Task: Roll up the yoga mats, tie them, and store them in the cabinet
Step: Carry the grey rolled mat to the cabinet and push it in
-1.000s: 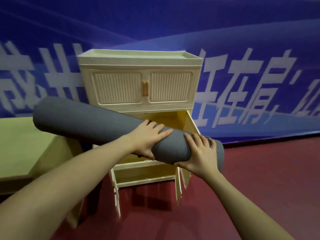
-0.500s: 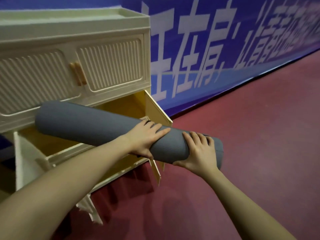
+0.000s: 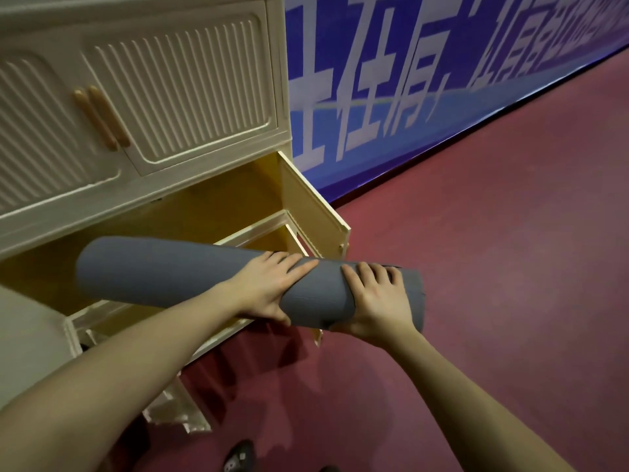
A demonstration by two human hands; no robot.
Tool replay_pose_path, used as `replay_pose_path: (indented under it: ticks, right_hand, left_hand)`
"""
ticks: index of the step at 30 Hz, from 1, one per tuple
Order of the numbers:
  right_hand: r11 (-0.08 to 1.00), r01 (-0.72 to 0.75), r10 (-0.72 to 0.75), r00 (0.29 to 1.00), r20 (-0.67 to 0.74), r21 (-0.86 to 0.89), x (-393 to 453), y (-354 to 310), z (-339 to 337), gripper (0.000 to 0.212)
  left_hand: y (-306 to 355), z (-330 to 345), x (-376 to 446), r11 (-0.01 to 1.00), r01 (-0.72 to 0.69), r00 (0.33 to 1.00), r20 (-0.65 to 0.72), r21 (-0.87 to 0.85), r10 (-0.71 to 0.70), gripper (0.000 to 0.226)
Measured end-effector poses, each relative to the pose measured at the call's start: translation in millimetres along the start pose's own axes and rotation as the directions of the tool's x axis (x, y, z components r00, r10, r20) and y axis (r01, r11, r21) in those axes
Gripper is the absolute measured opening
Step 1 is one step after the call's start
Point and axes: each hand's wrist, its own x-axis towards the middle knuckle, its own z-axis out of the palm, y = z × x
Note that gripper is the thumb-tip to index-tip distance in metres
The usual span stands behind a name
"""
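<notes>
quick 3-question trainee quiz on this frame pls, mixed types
1. True or false: the upper doors of the cabinet are open.
2. Which holds the rolled grey mat? A left hand only; B right hand only; C both hands.
3. Fill in: the mat's far end points into the open ____ compartment.

Key: 1 false; 2 C; 3 lower.
</notes>
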Motion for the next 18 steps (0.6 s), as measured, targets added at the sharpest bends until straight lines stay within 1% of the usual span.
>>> replay_pose_path:
  ticks: [2, 5, 9, 14, 18]
  right_hand:
    - [1.0, 0.001, -0.001, 1.0, -0.009, 0.011, 13, -17, 4, 0.106]
    - [1.0, -0.008, 0.009, 1.0, -0.023, 0.021, 32, -44, 9, 0.106]
    - [1.0, -0.008, 0.008, 1.0, 0.003, -0.011, 63, -77, 9, 0.108]
    - [0.998, 0.048, -0.047, 0.999, 0.023, -0.043, 103, -114, 9, 0.106]
    - [0.989, 0.138, -0.137, 0.99, 0.03, -0.051, 131, -140, 16, 0.107]
  left_hand:
    - [-20, 5, -7, 1.0, -0.016, 1.0, -0.011, -0.01, 0.016, 0.12]
    - [-51, 12, -19, 1.0, -0.021, 1.0, 0.008, -0.019, 0.021, 0.119]
    - [-93, 22, -32, 0.999, -0.032, 0.999, -0.027, -0.031, 0.032, 0.119]
    - [-140, 42, -55, 0.999, 0.007, 0.996, -0.084, -0.053, -0.012, 0.119]
    - [-166, 64, -80, 0.993, 0.086, 0.991, -0.096, -0.075, -0.093, 0.122]
